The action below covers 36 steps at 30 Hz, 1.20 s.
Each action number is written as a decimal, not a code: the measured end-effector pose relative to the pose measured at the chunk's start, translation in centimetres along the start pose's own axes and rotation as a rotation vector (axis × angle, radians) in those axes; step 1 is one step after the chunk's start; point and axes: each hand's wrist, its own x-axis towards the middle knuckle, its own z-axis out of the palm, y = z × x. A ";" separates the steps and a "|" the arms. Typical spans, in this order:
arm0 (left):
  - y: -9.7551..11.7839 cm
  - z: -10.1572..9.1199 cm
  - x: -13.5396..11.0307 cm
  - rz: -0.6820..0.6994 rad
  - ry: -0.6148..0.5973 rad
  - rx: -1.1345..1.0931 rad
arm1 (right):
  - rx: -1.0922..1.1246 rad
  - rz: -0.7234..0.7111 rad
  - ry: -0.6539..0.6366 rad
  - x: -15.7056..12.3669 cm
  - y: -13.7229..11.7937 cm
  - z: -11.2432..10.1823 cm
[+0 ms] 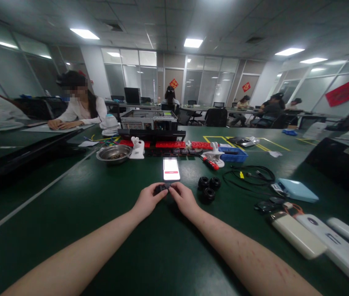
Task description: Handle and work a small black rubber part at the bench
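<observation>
Centrally, left hand (146,201), right hand (186,199): grip clamped on black part (161,188); phone (171,174) edge beyond, room leftward.

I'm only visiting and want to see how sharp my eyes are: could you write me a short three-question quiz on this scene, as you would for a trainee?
1. What sort of thing do the left hand and right hand both touch?
2. True or false: the metal bowl stands to the left of the lit phone.
3. How many round black parts sit grouped just to the right of the right hand?

Key:
1. A small dark part; its exact kind cannot be told.
2. True.
3. Three.
</observation>
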 end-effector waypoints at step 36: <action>-0.2 -0.4 0.5 -0.072 -0.053 -0.056 | -0.034 -0.086 -0.059 -1.0 -1.1 0.1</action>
